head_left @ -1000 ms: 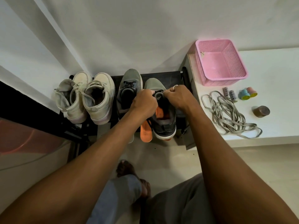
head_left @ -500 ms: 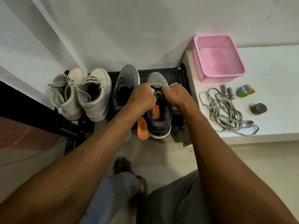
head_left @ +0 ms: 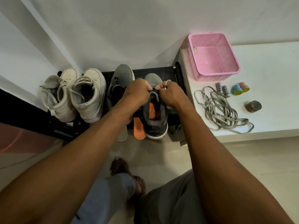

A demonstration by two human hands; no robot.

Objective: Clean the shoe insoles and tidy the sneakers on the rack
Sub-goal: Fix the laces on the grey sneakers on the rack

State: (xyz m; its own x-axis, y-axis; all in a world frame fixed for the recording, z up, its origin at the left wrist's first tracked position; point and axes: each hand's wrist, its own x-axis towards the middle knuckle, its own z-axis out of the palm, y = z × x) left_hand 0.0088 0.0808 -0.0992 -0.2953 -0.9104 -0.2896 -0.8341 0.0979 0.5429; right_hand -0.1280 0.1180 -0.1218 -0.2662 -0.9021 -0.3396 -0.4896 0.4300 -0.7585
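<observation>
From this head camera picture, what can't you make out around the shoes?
Head view: whether the left hand and right hand pinch lace or tongue on the right grey sneaker; their fingers cover it.
Head view: the pale insole, its far end hidden under the left forearm.
Head view: print on the two small cylinders, too small to read.

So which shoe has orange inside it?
The grey sneaker at the rack's right end, gripped at its tongue by the left hand and right hand. The other grey sneaker and two white sneakers show no orange inside.
</observation>
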